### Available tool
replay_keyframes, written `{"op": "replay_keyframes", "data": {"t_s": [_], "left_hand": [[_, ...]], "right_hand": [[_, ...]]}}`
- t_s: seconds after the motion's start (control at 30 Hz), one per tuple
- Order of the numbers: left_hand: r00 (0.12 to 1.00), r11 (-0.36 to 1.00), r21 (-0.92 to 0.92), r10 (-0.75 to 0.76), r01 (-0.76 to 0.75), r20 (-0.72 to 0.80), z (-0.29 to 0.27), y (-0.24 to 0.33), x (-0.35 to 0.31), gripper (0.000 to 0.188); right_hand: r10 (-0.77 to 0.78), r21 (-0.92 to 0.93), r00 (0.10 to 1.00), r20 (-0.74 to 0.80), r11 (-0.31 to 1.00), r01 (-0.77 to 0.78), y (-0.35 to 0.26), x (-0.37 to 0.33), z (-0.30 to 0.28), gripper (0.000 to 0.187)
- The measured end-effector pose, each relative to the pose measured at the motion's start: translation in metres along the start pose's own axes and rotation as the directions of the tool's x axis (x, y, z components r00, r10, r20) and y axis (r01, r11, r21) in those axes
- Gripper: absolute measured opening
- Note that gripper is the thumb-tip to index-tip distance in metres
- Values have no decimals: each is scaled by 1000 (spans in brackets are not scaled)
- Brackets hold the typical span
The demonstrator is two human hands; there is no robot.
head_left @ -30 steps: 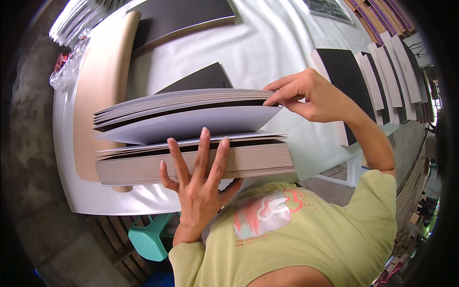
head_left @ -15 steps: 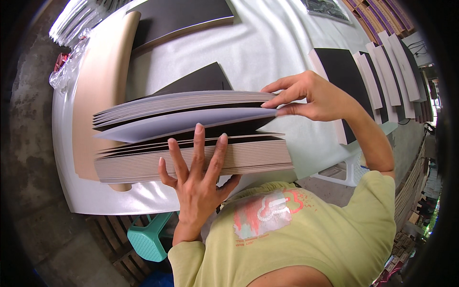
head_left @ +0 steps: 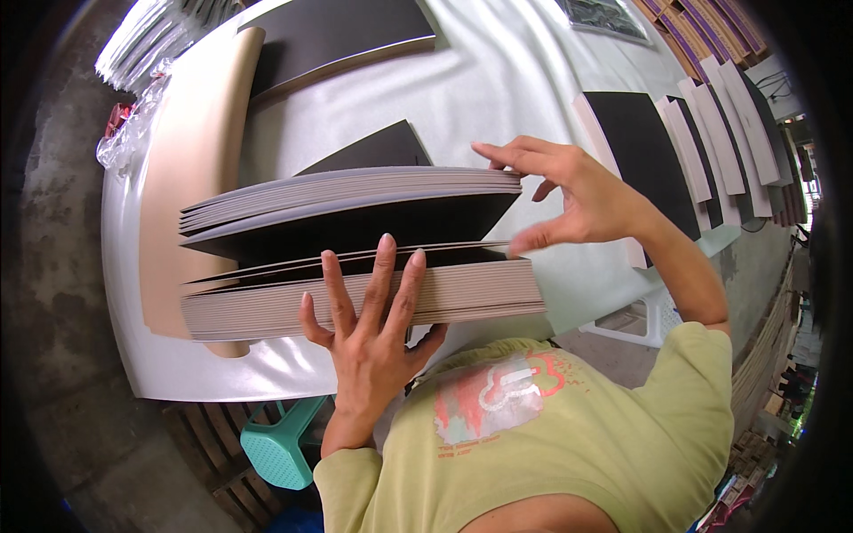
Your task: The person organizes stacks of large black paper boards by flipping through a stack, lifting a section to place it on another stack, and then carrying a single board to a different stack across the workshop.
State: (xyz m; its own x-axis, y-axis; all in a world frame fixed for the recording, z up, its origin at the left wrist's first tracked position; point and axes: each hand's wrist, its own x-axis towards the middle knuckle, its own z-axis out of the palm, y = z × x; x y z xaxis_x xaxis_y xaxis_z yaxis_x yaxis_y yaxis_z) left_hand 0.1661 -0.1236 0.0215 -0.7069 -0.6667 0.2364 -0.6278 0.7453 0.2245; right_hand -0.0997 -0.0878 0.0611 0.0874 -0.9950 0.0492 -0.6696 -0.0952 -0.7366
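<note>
A thick album (head_left: 480, 291) with black leaves and pale edges stands parted on the table, its page edges facing up. One bundle of leaves (head_left: 355, 192) leans away from me, with a dark gap between it and the thicker near block. My left hand (head_left: 366, 342) lies against the near block, fingers spread across its pale edges. At the album's right end is my right hand (head_left: 577, 191), open with thumb and fingers apart. Its thumb is at the corner of a thin leaf on the near side; the forefinger reaches above the far bundle. A black cover corner (head_left: 378, 149) shows behind.
A white-covered table (head_left: 524, 98) carries a roll of brown paper (head_left: 191, 178) on the left and a large black board-like block (head_left: 342, 35) at the back. Several black-covered albums (head_left: 640, 160) stand in a row at right. A green stool (head_left: 277, 449) is below the front edge.
My right hand has let go of the leaves and spread its fingers. A pale leaf it pinched now rests with the far bundle, and the gap shows black. My left hand stays nearly still.
</note>
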Motion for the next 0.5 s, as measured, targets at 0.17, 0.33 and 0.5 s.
{"op": "replay_keyframes", "data": {"t_s": [0.17, 0.33, 0.5], "left_hand": [[1000, 1000, 0, 5, -5, -8, 1, 1, 0, 81], [988, 999, 35, 36, -31, -148, 14, -4, -3, 77], [993, 996, 63, 66, -60, -98, 15, -6, -5, 69]], "right_hand": [[121, 105, 992, 44, 987, -125, -1, 2, 2, 72], [-144, -142, 989, -31, 980, 138, 4, 4, 12, 45], [-83, -253, 995, 60, 963, 96, 11, 4, 11, 26]]}}
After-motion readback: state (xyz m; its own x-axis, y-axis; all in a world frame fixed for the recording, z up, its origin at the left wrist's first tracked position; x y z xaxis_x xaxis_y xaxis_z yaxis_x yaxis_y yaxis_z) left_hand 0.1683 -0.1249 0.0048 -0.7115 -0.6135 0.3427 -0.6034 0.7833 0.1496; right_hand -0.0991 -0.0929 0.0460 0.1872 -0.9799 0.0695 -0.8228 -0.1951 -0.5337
